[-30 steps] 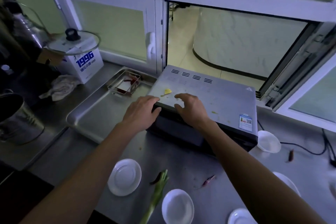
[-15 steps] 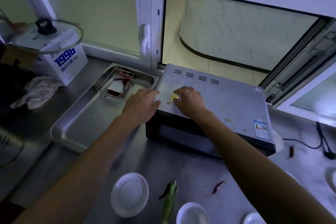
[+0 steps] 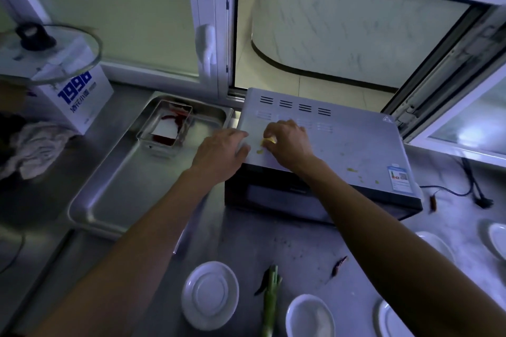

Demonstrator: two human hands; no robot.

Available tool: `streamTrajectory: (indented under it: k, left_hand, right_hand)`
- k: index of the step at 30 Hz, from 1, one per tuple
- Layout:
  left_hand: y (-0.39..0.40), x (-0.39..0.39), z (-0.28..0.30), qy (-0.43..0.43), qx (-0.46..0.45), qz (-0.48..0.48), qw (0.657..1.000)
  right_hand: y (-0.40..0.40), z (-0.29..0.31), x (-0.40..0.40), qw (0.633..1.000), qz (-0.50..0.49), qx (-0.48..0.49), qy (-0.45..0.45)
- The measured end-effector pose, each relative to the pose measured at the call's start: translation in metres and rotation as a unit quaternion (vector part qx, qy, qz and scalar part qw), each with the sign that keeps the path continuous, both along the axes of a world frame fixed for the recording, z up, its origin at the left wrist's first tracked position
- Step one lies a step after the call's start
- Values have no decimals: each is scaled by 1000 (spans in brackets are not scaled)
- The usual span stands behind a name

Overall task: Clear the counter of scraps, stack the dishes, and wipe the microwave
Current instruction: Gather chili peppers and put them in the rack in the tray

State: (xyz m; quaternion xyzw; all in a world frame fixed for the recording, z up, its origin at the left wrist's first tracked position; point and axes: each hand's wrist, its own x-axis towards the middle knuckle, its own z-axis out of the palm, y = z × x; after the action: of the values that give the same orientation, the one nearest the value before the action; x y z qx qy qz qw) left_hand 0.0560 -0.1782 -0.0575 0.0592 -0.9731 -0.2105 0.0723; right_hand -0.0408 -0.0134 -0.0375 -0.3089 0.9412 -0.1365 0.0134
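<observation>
While the left hand (image 3: 219,153) cups the microwave (image 3: 342,142) edge, right fingers (image 3: 273,131) pinch a yellow scrap (image 3: 269,140).

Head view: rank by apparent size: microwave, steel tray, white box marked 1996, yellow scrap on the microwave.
1. microwave and steel tray: close in apparent size, wide-angle lens, so unranked between them
2. white box marked 1996
3. yellow scrap, tiny, at the right hand's fingers

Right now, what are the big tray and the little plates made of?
The big tray looks like brushed steel: grey, with soft reflections and rolled edges. The little plates look like glazed ceramic, white and glossy, though hard plastic can't be ruled out.
</observation>
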Motion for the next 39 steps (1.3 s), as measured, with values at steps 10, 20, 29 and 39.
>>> streamTrajectory:
  k: [10, 20, 29, 39]
  left_hand:
    - [25, -14, 11, 24, -14, -71, 997]
    - [126, -28, 25, 61, 1, -227, 972]
    - [256, 2, 29, 66, 12, -333, 940]
    - [391, 94, -20, -71, -15, -398, 915]
  right_hand:
    - [47, 0, 20, 979, -101, -179, -3]
    - [172, 4, 79, 935, -268, -229, 23]
    - [297, -7, 162, 890, -387, -237, 32]
    - [433, -61, 296, 838, -482, -255, -10]
